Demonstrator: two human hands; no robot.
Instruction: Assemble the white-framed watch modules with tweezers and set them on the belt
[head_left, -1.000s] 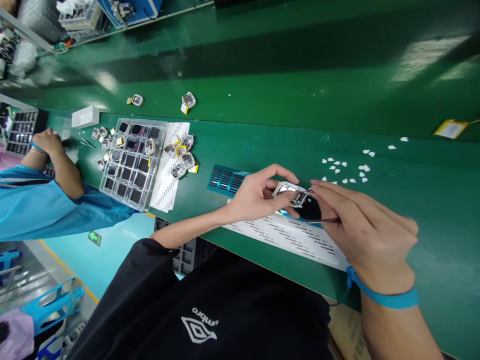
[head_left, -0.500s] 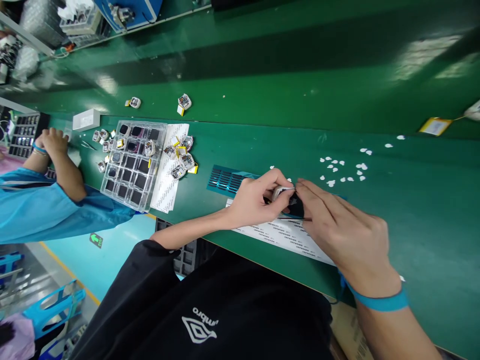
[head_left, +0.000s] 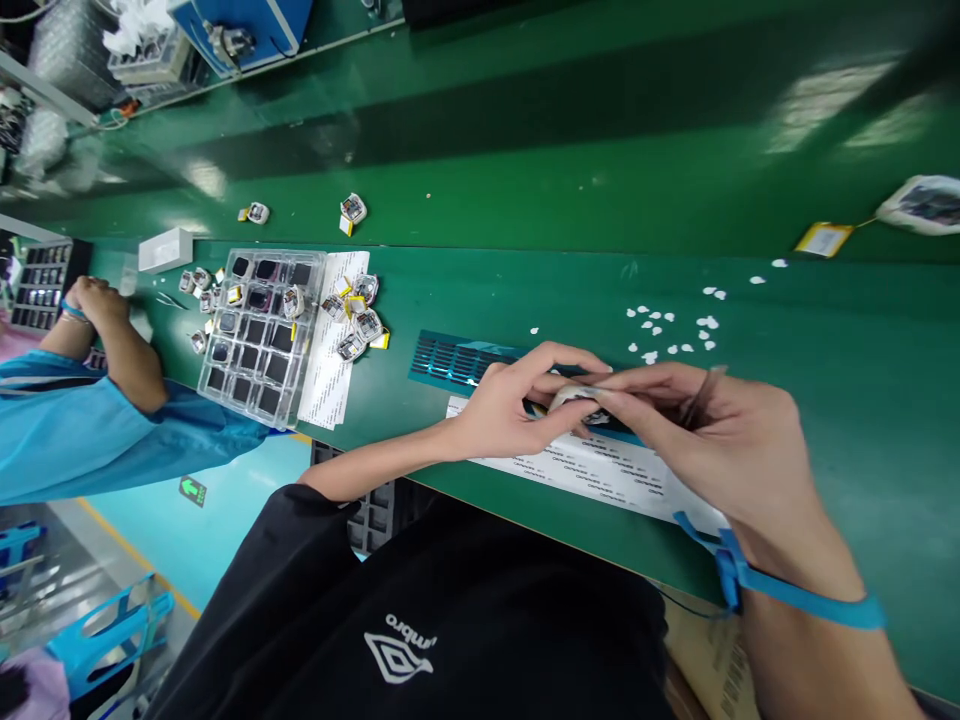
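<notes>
On the bench: long green work table (head_left: 525,200)
Far left: clear plastic compartment tray (head_left: 259,330)
Near centre: white printed label sheet (head_left: 600,470)
Left hand (head_left: 502,410): fingers pinch small white square casing (head_left: 574,398)
Right hand (head_left: 720,440): fingertips closed on same casing, thin tweezers (head_left: 701,395) tucked in fingers

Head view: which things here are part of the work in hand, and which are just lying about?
In hand:
left hand and right hand gripping a small white module
printed label sheet underneath

Lying about:
clear compartment tray
loose modules
white scraps
yellow-tagged part
co-worker's arm
</notes>
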